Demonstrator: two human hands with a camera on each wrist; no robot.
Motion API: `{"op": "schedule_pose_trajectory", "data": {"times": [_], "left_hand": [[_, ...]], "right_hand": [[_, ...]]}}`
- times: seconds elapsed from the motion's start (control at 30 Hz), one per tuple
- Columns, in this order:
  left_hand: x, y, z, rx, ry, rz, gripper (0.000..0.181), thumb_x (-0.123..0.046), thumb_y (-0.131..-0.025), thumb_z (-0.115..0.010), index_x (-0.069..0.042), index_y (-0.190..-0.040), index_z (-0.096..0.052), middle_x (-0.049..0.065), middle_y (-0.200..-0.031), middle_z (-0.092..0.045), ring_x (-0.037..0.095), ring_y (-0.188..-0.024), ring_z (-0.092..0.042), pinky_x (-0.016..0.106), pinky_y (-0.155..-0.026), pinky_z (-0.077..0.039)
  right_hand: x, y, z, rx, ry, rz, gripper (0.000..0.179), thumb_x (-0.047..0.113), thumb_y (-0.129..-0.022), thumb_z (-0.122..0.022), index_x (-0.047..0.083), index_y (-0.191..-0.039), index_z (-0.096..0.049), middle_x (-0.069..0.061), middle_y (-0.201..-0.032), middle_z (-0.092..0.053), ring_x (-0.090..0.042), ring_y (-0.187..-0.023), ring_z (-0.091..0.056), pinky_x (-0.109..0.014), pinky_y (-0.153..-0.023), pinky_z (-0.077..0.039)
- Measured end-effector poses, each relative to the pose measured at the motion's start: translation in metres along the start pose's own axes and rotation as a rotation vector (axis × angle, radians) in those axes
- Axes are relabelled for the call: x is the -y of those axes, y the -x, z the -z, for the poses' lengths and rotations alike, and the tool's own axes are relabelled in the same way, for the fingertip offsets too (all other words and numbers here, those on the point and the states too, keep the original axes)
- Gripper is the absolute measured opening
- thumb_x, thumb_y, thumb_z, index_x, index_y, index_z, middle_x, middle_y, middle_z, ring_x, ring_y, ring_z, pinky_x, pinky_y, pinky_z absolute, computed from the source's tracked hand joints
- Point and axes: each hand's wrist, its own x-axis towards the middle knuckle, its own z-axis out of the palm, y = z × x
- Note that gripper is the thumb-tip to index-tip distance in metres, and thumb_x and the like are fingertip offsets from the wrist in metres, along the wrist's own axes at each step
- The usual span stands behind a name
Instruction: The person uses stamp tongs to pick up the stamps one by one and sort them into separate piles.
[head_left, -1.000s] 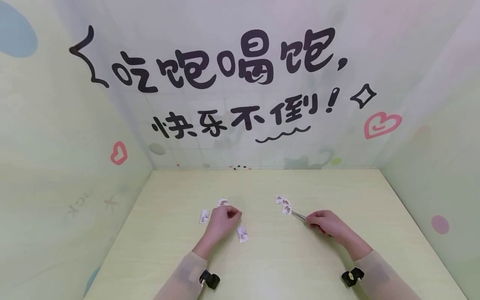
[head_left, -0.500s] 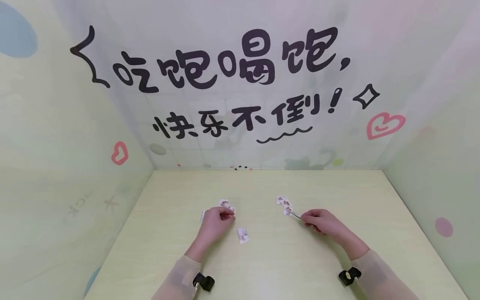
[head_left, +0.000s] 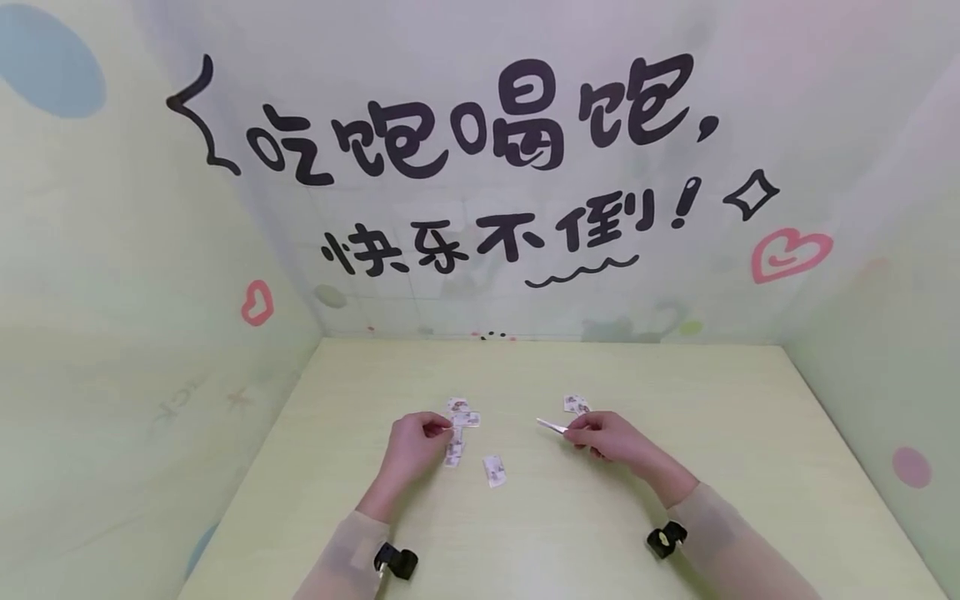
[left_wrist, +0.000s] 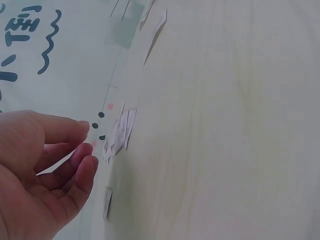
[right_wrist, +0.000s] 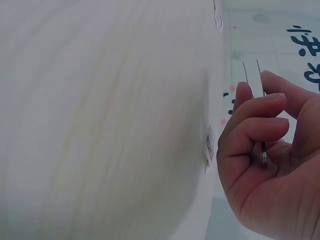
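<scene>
In the head view my left hand (head_left: 422, 442) is beside a cluster of small white printed paper pieces (head_left: 467, 419), its fingertips at the cluster's left edge. The left wrist view shows this hand (left_wrist: 55, 165) with fingers loosely bent and nothing visible between them. My right hand (head_left: 611, 437) grips slim metal tweezers (head_left: 551, 426), their tips pointing left above the table. In the right wrist view, the two tweezer tips (right_wrist: 257, 70) stand apart with nothing between them. One separate printed piece (head_left: 495, 470) lies between the hands, nearer the front.
More printed pieces (head_left: 575, 404) lie just beyond my right hand, partly hidden by it. The pale wooden table (head_left: 525, 542) is enclosed by a back wall (head_left: 450, 308) with large black lettering and by side walls.
My right hand has moved left, taking the tweezers away from the right-hand pieces. The left hand has drawn back leftward, and more pieces show beyond its fingertips. The head view has shifted slightly.
</scene>
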Motion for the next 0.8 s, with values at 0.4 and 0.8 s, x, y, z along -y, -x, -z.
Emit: {"op": "schedule_pose_trajectory", "data": {"times": [0.4, 0.8], "left_hand": [[0.009, -0.015, 0.008, -0.043, -0.026, 0.042, 0.011, -0.002, -0.091, -0.076, -0.004, -0.101, -0.080, 0.003, -0.087, -0.070, 0.019, -0.083, -0.064, 0.036, -0.078, -0.055], [-0.001, -0.035, -0.006, -0.061, -0.069, 0.035, 0.011, 0.000, -0.092, -0.076, -0.001, -0.102, -0.079, 0.004, -0.086, -0.069, 0.020, -0.081, -0.062, 0.035, -0.075, -0.054]], "right_hand": [[0.017, -0.040, -0.037, 0.009, 0.107, 0.035, 0.020, 0.028, -0.100, -0.077, 0.012, -0.112, -0.078, -0.005, -0.083, -0.066, -0.015, -0.061, -0.047, -0.028, -0.059, -0.039], [0.036, -0.076, -0.067, -0.031, 0.281, 0.119, 0.014, 0.031, -0.097, -0.079, 0.019, -0.105, -0.080, 0.002, -0.105, -0.071, -0.017, -0.089, -0.061, -0.035, -0.080, -0.049]]}}
